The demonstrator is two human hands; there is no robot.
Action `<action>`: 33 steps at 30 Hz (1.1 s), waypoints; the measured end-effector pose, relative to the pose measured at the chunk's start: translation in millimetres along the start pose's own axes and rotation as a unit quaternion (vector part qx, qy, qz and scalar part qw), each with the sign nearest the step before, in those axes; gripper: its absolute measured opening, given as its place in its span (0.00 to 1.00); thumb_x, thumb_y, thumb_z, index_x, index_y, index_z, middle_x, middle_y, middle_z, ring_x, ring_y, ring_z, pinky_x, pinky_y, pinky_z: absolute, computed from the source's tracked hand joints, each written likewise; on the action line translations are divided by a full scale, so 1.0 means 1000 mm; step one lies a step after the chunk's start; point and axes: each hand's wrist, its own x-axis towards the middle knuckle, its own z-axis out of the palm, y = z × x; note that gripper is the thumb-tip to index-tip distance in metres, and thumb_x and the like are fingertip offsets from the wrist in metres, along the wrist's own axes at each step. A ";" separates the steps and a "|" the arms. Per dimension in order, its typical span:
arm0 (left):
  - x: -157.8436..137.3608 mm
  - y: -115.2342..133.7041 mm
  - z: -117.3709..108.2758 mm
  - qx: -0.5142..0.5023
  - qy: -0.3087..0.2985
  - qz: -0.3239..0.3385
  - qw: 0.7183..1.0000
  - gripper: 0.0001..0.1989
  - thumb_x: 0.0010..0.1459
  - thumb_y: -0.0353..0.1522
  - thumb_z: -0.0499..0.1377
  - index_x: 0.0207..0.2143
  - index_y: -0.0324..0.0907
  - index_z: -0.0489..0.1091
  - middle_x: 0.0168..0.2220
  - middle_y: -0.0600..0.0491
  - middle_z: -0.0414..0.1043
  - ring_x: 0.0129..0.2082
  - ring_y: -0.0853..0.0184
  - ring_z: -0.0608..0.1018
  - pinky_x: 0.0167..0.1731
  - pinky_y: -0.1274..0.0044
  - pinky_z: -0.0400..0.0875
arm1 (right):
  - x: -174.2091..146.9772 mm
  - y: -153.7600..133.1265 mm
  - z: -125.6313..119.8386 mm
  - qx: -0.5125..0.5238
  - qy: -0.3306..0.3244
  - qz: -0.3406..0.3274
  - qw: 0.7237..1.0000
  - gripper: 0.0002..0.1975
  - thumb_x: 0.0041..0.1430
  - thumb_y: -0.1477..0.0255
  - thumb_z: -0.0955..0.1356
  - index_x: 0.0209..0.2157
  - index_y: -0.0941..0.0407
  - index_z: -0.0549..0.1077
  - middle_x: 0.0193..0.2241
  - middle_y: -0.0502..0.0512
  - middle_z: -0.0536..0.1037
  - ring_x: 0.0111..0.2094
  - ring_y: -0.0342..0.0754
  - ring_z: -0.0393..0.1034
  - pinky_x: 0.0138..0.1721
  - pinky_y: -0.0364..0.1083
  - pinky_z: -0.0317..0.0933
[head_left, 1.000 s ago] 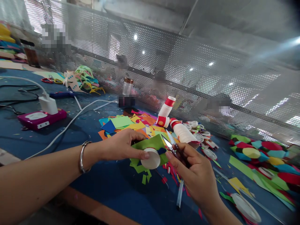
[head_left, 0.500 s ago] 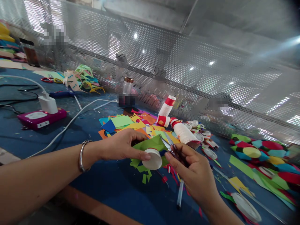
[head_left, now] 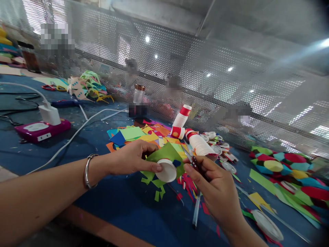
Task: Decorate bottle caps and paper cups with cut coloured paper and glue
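My left hand [head_left: 133, 156] is closed on a white round paper cup piece [head_left: 167, 173], its thumb on the rim. A sheet of green paper [head_left: 168, 151] lies against the far side of the cup piece, also in that hand's grip, and a small dark blue patch shows beside the rim. In my right hand [head_left: 219, 187] is a pair of scissors [head_left: 194, 161], fingers wrapped round the dark handles. The blades point up and left, just beyond the right edge of the green paper. Green offcuts [head_left: 157, 192] lie below my left hand.
Coloured paper pieces [head_left: 132, 133] and stacked paper cups [head_left: 200, 144] lie behind my hands. A pen [head_left: 196, 211] rests near my right wrist. At left are a purple power strip [head_left: 42, 130] and a white cable [head_left: 77, 132]. Colourful paper pieces [head_left: 273, 166] lie at right.
The scissors have drawn back to the right from the green paper, whose edge they overlapped before. The paper and cup piece have turned slightly in my left hand.
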 end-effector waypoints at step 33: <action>0.004 -0.004 -0.001 -0.219 0.102 -0.003 0.970 0.19 0.54 0.37 0.71 0.46 0.39 0.76 0.46 0.49 0.79 0.42 0.66 0.78 0.42 0.75 0.70 | -0.001 0.006 0.004 0.251 -0.097 0.193 0.944 0.22 0.59 0.52 0.73 0.32 0.59 0.75 0.17 0.38 0.50 0.17 0.33 0.37 0.18 0.40 0.30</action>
